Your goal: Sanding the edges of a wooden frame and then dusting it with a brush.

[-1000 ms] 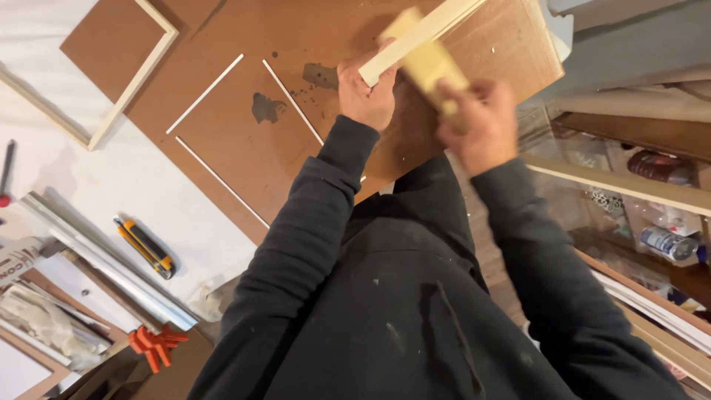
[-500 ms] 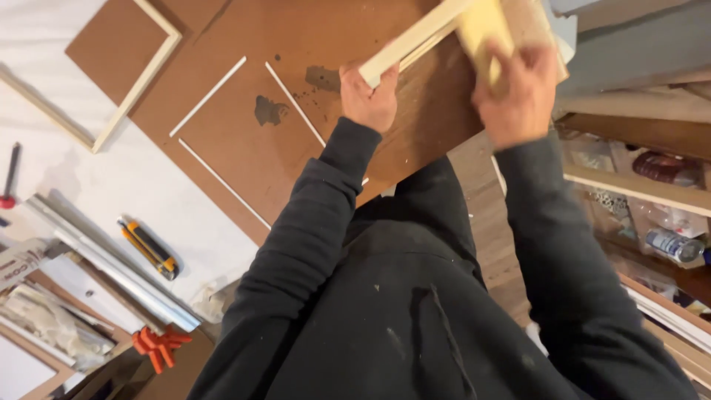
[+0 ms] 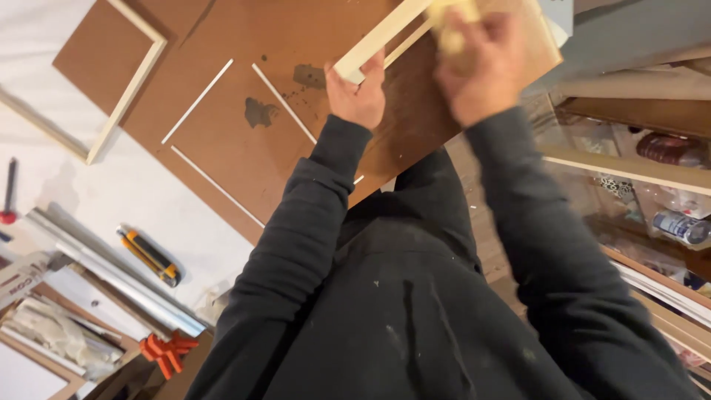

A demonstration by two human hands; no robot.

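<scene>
My left hand [image 3: 358,92] grips the near end of a pale wooden frame [image 3: 379,38] that lies on a brown board [image 3: 244,141]. My right hand [image 3: 480,67] is closed on a yellowish sanding block [image 3: 449,22] pressed onto the frame's bar near the top edge of the view. The block is blurred and partly hidden by my fingers. Both arms are in dark sleeves. Thin white strips [image 3: 197,101] lie on the board to the left of my left hand.
Another pale wooden frame [image 3: 127,95] lies at the upper left. A yellow and black utility knife [image 3: 149,255], a long metal ruler [image 3: 111,278] and an orange clamp [image 3: 167,351] sit at the lower left. Shelves [image 3: 629,167] with bottles stand on the right.
My right hand has slid the sanding block up along the frame, away from me and toward the top of the view. My left hand has kept its hold on the frame's end.
</scene>
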